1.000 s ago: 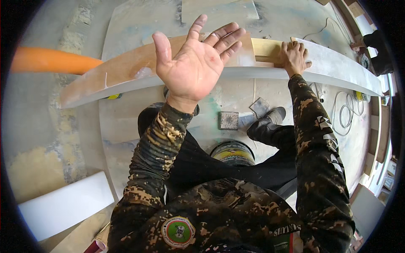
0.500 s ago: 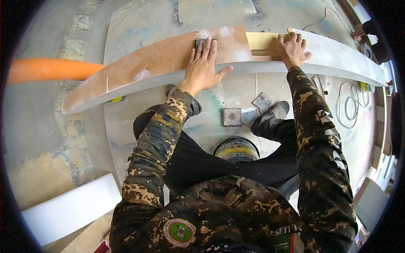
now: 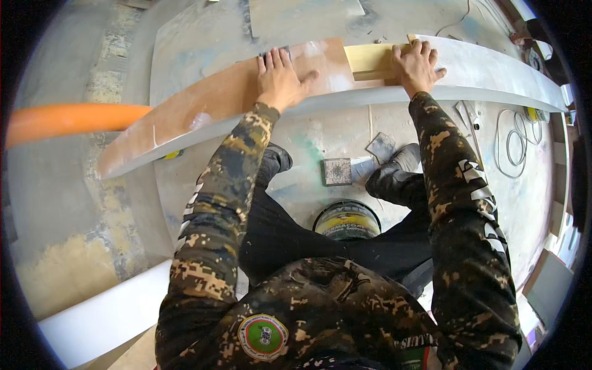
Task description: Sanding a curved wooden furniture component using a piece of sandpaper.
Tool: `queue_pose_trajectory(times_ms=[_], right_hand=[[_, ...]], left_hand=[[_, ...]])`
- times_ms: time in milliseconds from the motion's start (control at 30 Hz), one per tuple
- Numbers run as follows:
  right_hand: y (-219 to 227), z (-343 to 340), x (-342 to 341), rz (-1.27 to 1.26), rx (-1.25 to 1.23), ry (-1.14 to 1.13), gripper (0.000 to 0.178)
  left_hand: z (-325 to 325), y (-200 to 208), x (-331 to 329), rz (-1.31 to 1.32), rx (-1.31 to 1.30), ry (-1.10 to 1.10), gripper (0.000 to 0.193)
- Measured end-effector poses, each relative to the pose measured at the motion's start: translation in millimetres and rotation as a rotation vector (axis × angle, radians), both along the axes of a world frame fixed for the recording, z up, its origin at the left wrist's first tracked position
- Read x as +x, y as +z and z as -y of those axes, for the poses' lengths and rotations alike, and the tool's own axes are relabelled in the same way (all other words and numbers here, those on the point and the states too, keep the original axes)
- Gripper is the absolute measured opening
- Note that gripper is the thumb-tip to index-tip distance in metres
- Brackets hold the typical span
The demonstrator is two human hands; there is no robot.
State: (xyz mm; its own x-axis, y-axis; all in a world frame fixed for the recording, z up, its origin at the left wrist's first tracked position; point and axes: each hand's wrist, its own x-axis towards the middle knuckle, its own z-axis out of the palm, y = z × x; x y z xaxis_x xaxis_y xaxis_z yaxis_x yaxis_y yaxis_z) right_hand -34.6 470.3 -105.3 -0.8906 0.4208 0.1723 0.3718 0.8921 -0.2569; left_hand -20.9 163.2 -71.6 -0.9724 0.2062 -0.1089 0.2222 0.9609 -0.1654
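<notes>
A long curved board [image 3: 216, 89] lies across in front of me, reddish-brown on its left part and whitish on its right. My left hand [image 3: 282, 79] lies on the brown part, fingers flat over a dark sanding pad [image 3: 286, 51] and thumb held apart. Most of the pad is hidden beneath the fingers. My right hand [image 3: 417, 66] rests with bent, spread fingers where a bare yellowish wood section [image 3: 371, 58] meets the white part [image 3: 475, 65]. Nothing shows in its fingers except the board's surface under them.
An orange tube [image 3: 74, 122] reaches the board from the left. Between my legs stands a bucket [image 3: 347, 220]. Two grey square pads [image 3: 337, 172] lie by my foot. A coiled cable [image 3: 519, 143] is at the right, a white panel [image 3: 117, 311] lower left. Another person's hand [image 3: 520, 37] shows far right.
My left hand has slid left and slightly away along the board, taking the sanding pad with it. The view has shifted a little; my right hand keeps its place on the board.
</notes>
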Motion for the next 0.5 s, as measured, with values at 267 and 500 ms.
queue_pose_trajectory(times_ms=[267,500], right_hand=[[-3.7,3.3,-5.2,-0.029,0.004,0.008,0.065],[-18.0,-13.0,-1.9,-0.098,0.050,-0.027,0.064]], left_hand=[[12.4,11.3,-24.6,0.065,-0.058,-0.022,0.105],[-9.1,14.4,10.8,0.058,-0.254,-0.120,0.100]])
